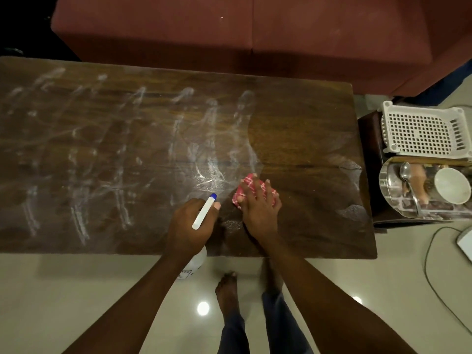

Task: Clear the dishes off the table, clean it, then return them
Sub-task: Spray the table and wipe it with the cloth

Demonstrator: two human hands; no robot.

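The dark wooden table is streaked with white foam over its left and middle parts; its right part looks wiped. My left hand grips a white spray bottle with a blue nozzle tip, its body hanging below the table's near edge. My right hand presses flat on a folded red-and-white cloth lying on the table near the front. The dishes stand off the table at the right: a shiny steel plate holding a spoon and a white bowl.
A white perforated plastic basket sits on a small dark stand right of the table, behind the plate. A maroon sofa runs along the far side. A cable trails on the glossy floor at the right. My bare feet stand by the near edge.
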